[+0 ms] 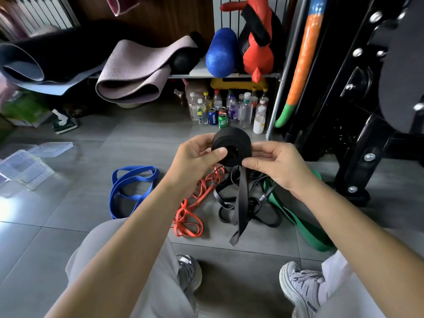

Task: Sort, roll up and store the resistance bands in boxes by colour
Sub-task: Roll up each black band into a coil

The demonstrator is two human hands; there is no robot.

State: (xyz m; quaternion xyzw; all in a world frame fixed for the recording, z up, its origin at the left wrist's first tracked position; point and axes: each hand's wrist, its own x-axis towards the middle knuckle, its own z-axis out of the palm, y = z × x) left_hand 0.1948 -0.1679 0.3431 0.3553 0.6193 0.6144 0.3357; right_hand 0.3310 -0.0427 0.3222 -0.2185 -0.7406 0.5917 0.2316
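In front of the chest, above the floor (137, 134), both hands hold a black roll (231, 140) of resistance band. The left hand (195, 154) grips the roll from its side, thumb pressed on the near face beside the hollow centre, fingers curled round the back. The right hand (275, 166) pinches the band between thumb and forefinger just where it leaves the roll's lower edge. From that pinch the unrolled tail (243, 198) hangs down, its end just above the floor between the knees.

On the floor under the hands lie the other bands. A blue band (130, 189) lies in loose loops to the left, apart from the rest. An orange band (192, 210), thin and tangled, lies beside the left forearm. More black bands (253, 201) are heaped behind the tail, touching a wide green band (305, 226) that runs under the right forearm.

Clear plastic boxes (25, 168) stand at the far left, well apart from the bands, with a lid (54, 148) just behind them.

Further back, bottles (245, 111) and cans (213, 115) stand under a shelf (229, 75) that carries rolled mats (137, 72) and a blue foam roller (221, 52). Grey shoes (300, 285) show at the bottom.
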